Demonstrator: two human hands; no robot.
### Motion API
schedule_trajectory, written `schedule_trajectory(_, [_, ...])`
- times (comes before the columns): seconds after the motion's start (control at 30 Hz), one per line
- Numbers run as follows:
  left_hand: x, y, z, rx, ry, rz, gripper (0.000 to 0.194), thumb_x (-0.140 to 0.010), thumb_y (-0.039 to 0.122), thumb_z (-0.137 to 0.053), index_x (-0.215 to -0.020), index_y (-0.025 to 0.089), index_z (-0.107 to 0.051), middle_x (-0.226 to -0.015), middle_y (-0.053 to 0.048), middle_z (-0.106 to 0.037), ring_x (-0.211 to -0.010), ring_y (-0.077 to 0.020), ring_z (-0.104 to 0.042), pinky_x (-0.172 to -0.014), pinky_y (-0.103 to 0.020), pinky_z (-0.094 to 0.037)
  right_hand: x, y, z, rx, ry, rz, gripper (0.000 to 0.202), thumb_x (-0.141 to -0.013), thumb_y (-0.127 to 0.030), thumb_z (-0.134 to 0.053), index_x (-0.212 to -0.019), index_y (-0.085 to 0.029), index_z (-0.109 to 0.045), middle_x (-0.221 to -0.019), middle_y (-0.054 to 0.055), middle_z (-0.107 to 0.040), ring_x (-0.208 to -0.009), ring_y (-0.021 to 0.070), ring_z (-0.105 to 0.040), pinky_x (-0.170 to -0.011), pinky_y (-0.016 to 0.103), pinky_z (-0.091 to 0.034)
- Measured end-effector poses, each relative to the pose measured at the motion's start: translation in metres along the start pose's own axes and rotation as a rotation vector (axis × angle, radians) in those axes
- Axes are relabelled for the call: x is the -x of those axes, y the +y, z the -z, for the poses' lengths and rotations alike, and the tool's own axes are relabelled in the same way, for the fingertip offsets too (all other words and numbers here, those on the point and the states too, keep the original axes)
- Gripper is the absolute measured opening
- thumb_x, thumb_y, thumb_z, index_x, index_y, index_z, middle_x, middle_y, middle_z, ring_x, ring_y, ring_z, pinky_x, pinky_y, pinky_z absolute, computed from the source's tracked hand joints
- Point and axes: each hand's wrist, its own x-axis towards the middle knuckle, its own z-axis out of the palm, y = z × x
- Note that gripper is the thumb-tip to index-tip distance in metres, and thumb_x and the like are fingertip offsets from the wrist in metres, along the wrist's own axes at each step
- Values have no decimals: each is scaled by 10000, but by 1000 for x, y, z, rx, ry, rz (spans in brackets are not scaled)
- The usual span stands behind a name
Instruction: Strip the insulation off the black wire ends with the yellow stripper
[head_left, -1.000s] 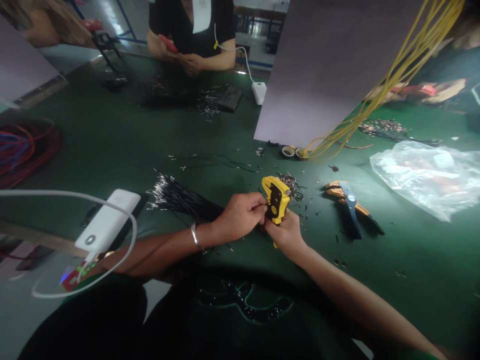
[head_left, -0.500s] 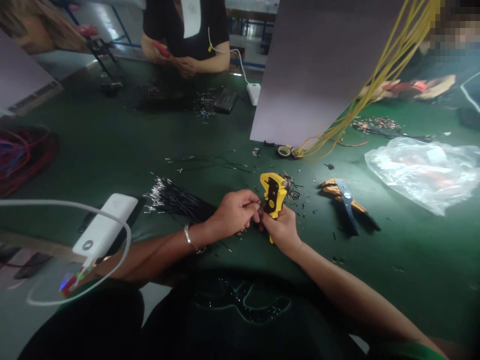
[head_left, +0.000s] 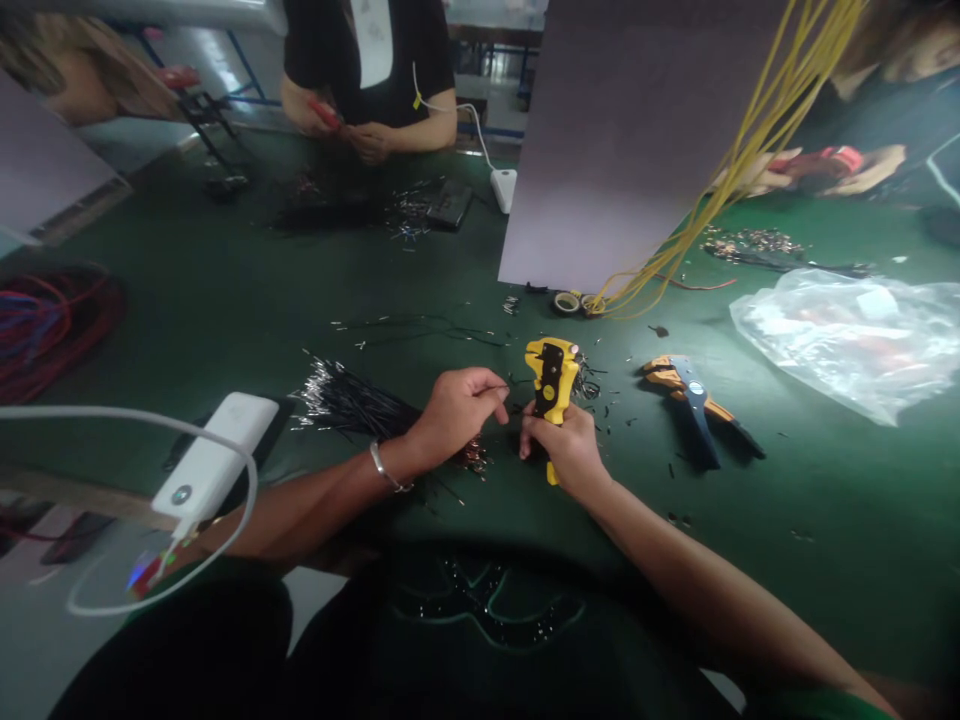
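Observation:
My right hand [head_left: 566,450] grips a yellow wire stripper [head_left: 553,385] with black side plates, its jaws pointing up and away from me. Just left of it, my left hand [head_left: 461,408] is closed in a pinch, with a thin dark wire [head_left: 505,389] barely showing at the fingertips. Under and beyond that hand lies a bundle of black wires [head_left: 360,400]; silvery tips fan out at its far left end, and coppery ends show by my wrist. Dark wire scraps [head_left: 589,380] lie behind the stripper.
A blue and orange wire stripper [head_left: 694,400] lies to the right, near a clear plastic bag [head_left: 855,340]. At left are a white power bank [head_left: 214,455] with a cable and coiled red wires [head_left: 52,315]. Yellow wires [head_left: 697,225] hang beside a grey panel [head_left: 600,150]. Other people sit across the table.
My left hand has drawn left, away from the stripper, and a gap now separates my hands. The stripper has shifted slightly right and stands more upright.

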Motion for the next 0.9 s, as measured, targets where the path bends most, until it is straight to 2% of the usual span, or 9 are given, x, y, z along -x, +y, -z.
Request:
schedule_trajectory(0.17, [-4,4,12,-24,37,-40,178,-790,252,-562,-709,132,-667,-581,-9,-640,-408,-39,-342,-397,-182,-261,7,-9,28,-80,-189,-26,215,-646,-177,-637,-855,-157,-590,-654,0,-649,-595,178,-629,-643,334,-501])
schedule_trajectory(0.33, [-1,7,16,2,12,-10,161,-769,252,-583,-704,133,-671,-585,-12,-630,-399,-39,-329,-395,-205,-245,24,-14,45,-146,-430,-110,253,-668,-204,-681,-905,-147,-611,-733,35,-660,-659,201,-631,-702,391,-504])
schedule_trajectory(0.53, [11,8,17,79,-100,112,150,-766,275,-594,-730,152,-673,-567,-5,-618,-367,-34,-313,-369,-210,-223,35,-1,38,-199,-571,-189,311,-672,-224,-716,-953,-141,-611,-755,42,-668,-685,198,-632,-706,378,-497])
schedule_trajectory(0.63, [17,7,20,76,-154,121,141,-763,271,-594,-761,163,-685,-540,6,-605,-381,-40,-349,-393,-207,-249,37,1,31,-204,-634,-204,286,-681,-218,-709,-938,-138,-614,-740,37,-664,-666,181,-624,-675,344,-485])
schedule_trajectory(0.73, [20,3,26,36,-194,116,153,-768,259,-587,-783,160,-702,-532,11,-608,-410,-48,-394,-440,-206,-305,40,-1,27,-187,-653,-206,251,-680,-199,-690,-912,-137,-617,-704,22,-649,-641,166,-606,-659,322,-470])
schedule_trajectory(0.9, [23,1,30,11,-214,87,159,-771,239,-579,-802,158,-713,-506,29,-576,-428,-48,-404,-448,-185,-322,42,-3,24,-141,-646,-225,232,-633,-115,-622,-864,-137,-616,-656,5,-636,-614,153,-591,-644,299,-456])
